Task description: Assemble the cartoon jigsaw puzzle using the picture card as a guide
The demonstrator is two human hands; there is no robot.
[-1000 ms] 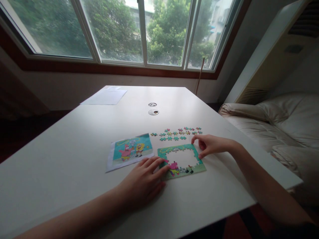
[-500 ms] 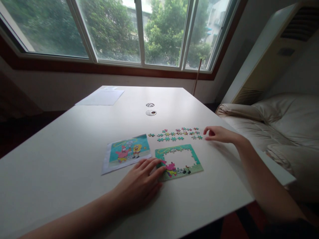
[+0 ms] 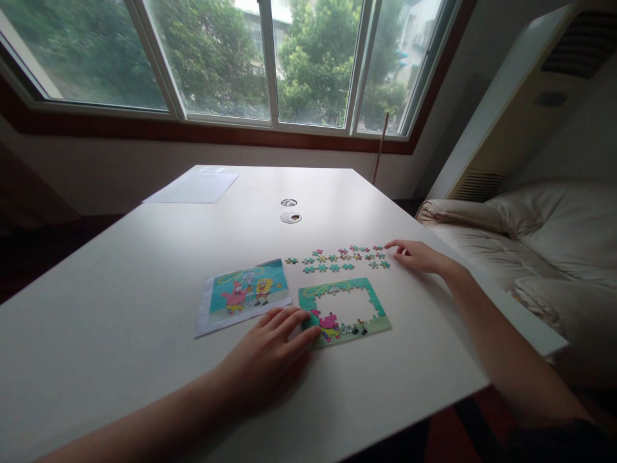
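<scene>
Right hand (image 3: 418, 256) moved; puzzle (image 3: 376, 323) lies nearer (indeed touching) left hand (image 3: 282, 337).

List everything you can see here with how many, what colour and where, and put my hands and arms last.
Table: one, white, centre
Jigsaw puzzle: one, multicoloured, on table, middle unfilled
Loose pieces: about twenty, multicoloured, beyond puzzle
Printed picture: one, multicoloured, left of puzzle
Discs: two, silvery, farther back on table
Paper: at least one sheet, white, far left corner
Window: one, brown surround, back
Trees: count unclear, green, outside
Stick: one, brown, below window's right part
Vented cabinet: one, cream, right
Sofa: one, cream, right
Forearms: two, bare, lower left and right
Left hand: one, on puzzle's left edge
Right hand: one, beside pieces' right end, contact unclear
</scene>
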